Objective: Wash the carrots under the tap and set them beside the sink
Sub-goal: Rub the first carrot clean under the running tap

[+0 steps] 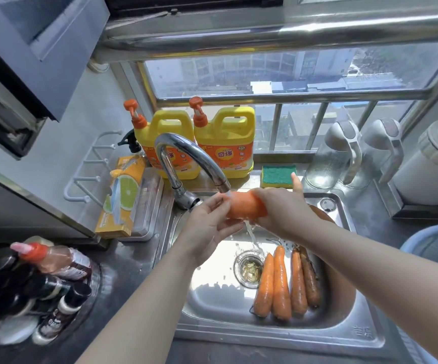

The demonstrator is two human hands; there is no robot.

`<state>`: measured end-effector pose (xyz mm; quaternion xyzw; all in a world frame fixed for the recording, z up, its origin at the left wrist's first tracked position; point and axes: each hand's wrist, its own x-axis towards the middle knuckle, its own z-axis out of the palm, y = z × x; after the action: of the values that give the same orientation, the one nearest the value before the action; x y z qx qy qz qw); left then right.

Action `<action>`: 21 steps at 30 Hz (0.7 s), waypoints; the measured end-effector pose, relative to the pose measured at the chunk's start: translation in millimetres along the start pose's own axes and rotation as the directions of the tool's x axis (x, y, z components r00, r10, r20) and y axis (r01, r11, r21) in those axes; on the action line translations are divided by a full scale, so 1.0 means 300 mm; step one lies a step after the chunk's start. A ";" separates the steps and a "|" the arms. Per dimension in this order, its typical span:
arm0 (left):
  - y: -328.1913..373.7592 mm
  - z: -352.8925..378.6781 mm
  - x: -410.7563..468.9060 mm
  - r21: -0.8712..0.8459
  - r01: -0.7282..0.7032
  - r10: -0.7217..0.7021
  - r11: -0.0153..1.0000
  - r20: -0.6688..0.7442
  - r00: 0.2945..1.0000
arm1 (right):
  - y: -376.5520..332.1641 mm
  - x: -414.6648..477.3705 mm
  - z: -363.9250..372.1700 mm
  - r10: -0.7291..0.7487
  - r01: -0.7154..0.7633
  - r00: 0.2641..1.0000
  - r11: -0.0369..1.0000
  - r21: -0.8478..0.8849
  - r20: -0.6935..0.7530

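Observation:
An orange carrot (244, 206) is held under the running chrome tap (186, 158), with water streaming off it into the steel sink (212, 306). My left hand (210, 224) grips its left end from below. My right hand (280, 208) wraps over its right part, index finger pointing up. Several more carrots (280, 282) lie side by side on the sink floor, right of the drain (249, 267); the rightmost looks darker and dirtier.
Two yellow detergent jugs (223, 143) and a green-yellow sponge (278, 176) stand behind the sink. A box in a tray (126, 195) sits to the left, bottles (42, 282) at lower left. Clear jugs (338, 156) and a blue basin (433, 243) are on the right.

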<state>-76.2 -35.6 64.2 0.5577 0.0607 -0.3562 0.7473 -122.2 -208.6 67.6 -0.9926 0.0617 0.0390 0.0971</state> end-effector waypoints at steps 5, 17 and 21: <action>-0.002 0.009 -0.002 -0.008 -0.031 0.031 0.999 -0.058 0.998 | -0.011 -0.007 0.003 -0.007 0.007 1.000 1.000 -0.016 -0.027; -0.016 0.026 -0.005 -0.071 -0.040 0.032 0.997 -0.109 0.994 | -0.012 -0.018 -0.012 -0.023 0.020 0.999 0.996 -0.086 -0.041; -0.007 0.028 -0.004 -0.103 -0.011 0.002 0.995 -0.084 0.996 | -0.001 -0.015 -0.019 -0.006 0.005 1.000 0.998 -0.069 -0.022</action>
<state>-80.7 -42.8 66.3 0.5330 0.1087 -0.3264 0.7730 -126.4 -208.8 73.7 -0.9959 0.0585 0.0300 0.0622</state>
